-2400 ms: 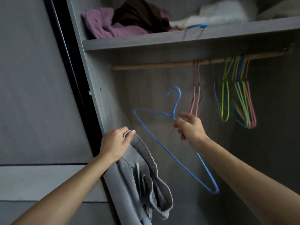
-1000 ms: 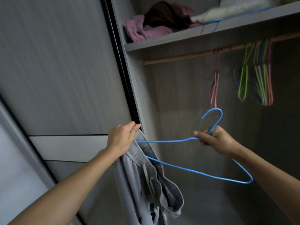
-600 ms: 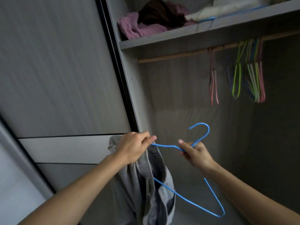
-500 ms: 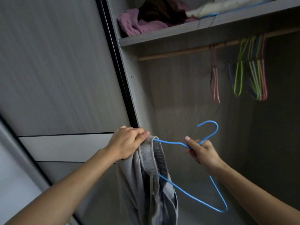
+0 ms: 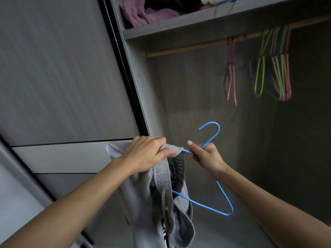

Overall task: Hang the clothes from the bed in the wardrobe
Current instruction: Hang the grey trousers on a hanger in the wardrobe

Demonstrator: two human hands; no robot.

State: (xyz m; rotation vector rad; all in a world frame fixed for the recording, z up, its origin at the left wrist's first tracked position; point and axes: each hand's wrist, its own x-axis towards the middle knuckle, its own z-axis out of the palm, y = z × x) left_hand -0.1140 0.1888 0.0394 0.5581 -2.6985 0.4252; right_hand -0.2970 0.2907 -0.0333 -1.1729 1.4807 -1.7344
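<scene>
Head view, left grip [image 5: 145, 154] clutching garment [image 5: 162, 174], right grip [image 5: 207, 156] pinching hanger [image 5: 218, 130], open wardrobe [image 5: 188, 90] beyond

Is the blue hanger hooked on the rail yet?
No, the right hand holds the blue hanger below the rail, its hook free in the air.

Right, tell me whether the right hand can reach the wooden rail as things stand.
Probably yes. The right hand grips the blue hanger by its neck, and nothing hangs between it and the bare stretch of rail beside the pink hangers. The grey garment in the left hand would trail along.
</scene>
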